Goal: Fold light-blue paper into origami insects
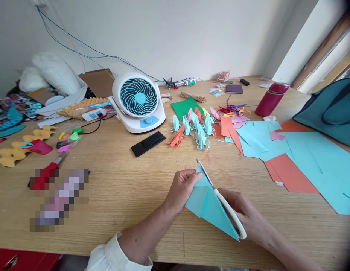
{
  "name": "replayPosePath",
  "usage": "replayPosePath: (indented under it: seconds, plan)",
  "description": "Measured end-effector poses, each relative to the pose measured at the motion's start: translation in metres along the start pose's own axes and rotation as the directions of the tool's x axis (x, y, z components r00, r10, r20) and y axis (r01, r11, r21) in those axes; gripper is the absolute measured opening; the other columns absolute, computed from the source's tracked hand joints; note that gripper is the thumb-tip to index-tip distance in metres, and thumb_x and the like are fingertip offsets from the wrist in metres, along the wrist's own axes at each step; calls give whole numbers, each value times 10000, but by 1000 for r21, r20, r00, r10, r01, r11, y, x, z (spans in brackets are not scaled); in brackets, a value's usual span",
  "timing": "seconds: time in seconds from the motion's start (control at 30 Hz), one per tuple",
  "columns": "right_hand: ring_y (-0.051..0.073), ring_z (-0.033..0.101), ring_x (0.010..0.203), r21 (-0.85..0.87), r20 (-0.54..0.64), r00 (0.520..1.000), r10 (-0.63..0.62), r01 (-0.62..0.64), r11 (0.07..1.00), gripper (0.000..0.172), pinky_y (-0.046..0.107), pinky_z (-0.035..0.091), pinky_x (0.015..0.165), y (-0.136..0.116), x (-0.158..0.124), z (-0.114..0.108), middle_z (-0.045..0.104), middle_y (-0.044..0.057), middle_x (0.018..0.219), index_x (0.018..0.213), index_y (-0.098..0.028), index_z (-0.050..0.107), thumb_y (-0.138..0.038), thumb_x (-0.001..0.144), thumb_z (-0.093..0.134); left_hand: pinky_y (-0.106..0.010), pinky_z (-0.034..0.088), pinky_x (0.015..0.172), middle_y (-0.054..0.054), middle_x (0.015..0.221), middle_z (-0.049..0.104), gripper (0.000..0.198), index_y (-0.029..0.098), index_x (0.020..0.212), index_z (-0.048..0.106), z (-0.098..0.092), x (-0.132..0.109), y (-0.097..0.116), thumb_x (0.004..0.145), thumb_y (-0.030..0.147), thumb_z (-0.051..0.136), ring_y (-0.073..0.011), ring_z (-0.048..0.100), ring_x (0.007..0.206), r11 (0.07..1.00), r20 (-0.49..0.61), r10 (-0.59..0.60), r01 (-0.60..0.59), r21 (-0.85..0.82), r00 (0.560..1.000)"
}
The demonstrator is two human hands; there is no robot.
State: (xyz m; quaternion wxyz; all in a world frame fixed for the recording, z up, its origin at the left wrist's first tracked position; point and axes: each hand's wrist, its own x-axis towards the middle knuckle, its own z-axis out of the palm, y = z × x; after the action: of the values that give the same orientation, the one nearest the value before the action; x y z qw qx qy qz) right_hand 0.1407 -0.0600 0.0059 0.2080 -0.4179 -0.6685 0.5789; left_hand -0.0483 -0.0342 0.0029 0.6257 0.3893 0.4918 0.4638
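Note:
Near the front of the wooden table, my left hand [182,190] pinches the upper corner of a folded light-blue paper [201,201] between thumb and fingers. My right hand [241,212] is wrapped round the handle of white-handled scissors [230,210]. Their blades lie along the paper's upper right edge and point up and away, with the tips just past my left thumb. Part of the right fingers is hidden behind the handle. Beyond the hands stands a group of small folded paper figures [201,137], mostly light blue, some orange and pink.
A white fan [139,98] and a black phone [148,143] are beyond my left hand. Light-blue sheets [318,162] and orange sheets [293,175] spread at the right, near a red bottle [272,99] and a teal bag [330,109]. A red-handled knife [47,173] lies left.

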Motion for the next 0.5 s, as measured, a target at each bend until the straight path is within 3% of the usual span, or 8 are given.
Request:
replayPosePath:
  seconds: [0.2, 0.5]
  plan:
    - [118, 328, 615, 0, -8, 1000, 8, -8, 1000, 418, 259, 288, 550, 2, 3, 1, 402, -29, 655, 712, -174, 501, -550, 892, 536, -210, 235, 451, 60, 493, 368, 437, 175, 545, 433, 0, -5, -3, 765, 470, 668, -57, 309, 439, 1000, 51, -2, 3, -20, 999]
    - [112, 303, 605, -38, -33, 999, 6, -7, 999, 436, 259, 267, 535, 3, 2, 2, 367, -34, 637, 694, -178, 476, -548, 925, 474, -212, 235, 454, 59, 501, 361, 429, 180, 551, 416, 0, -4, -1, 774, 460, 651, -60, 297, 447, 1000, 52, 11, -11, -3, 999]
